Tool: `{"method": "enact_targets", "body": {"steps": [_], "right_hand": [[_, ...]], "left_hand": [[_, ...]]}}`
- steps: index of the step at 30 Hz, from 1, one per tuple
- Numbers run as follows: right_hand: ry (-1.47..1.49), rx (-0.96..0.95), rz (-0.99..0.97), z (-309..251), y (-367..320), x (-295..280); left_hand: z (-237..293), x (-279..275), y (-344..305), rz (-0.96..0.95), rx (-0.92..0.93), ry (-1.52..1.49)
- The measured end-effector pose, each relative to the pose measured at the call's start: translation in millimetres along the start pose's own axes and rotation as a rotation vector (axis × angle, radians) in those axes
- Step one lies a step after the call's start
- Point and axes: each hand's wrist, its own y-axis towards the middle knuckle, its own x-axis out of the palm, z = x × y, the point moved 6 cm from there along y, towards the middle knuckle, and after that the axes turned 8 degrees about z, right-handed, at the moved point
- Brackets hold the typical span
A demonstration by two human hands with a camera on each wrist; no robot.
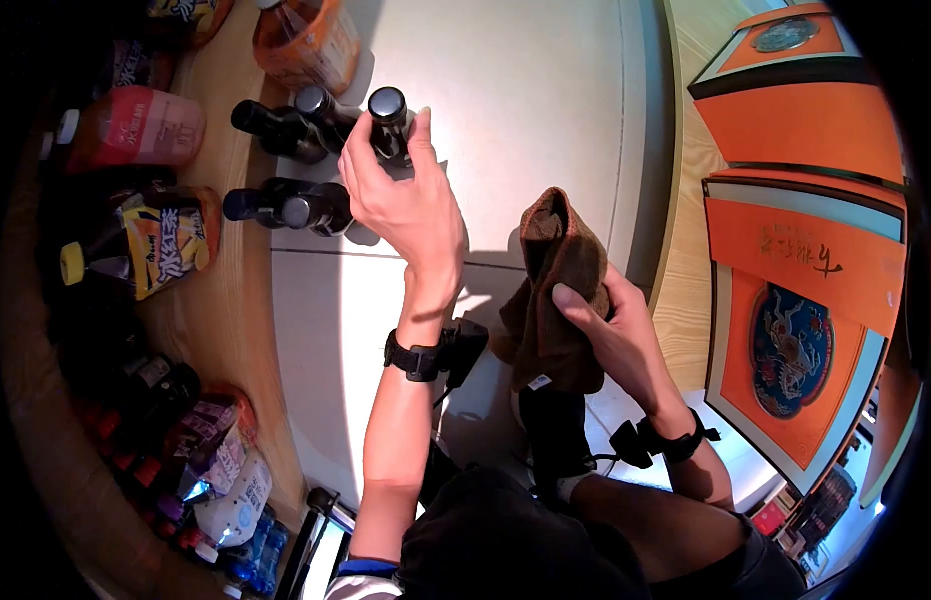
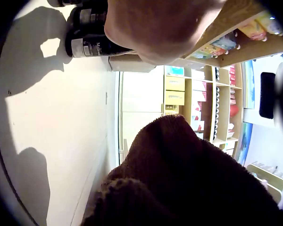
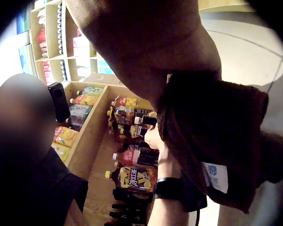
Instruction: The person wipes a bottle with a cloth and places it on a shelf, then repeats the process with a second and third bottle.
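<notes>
My left hand grips a dark bottle with a dark cap, thumb and fingers on either side of its upper part. In the left wrist view, dark bottles with white labels appear close by the hand. Several more dark bottles stand on the pale tiles just left of it. A brown towel, folded and bunched with a small white tag, is held in my right hand, the thumb lying over its front. The towel covers the right fingers in the right wrist view.
A wooden shelf along the left holds several drink bottles. An orange-labelled bottle stands beyond the dark ones. Orange boxes line the right side by a wooden edge. Shelving with packages stands farther off.
</notes>
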Motion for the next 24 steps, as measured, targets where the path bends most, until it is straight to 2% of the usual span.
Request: {"method": "enact_targets", "body": {"steps": [13, 22, 24], "right_hand": [[-0.028, 0.003, -0.008, 3, 1, 1], [-0.057, -0.002, 0.022, 5, 2, -2], [-0.038, -0.015, 0.025, 2, 3, -3]], "left_hand": [[4, -1, 3, 0.056, 0.017, -0.07], [0, -5, -6, 0.014, 0.016, -0.068], [6, -10, -9, 0.015, 0.105, -0.082]]}}
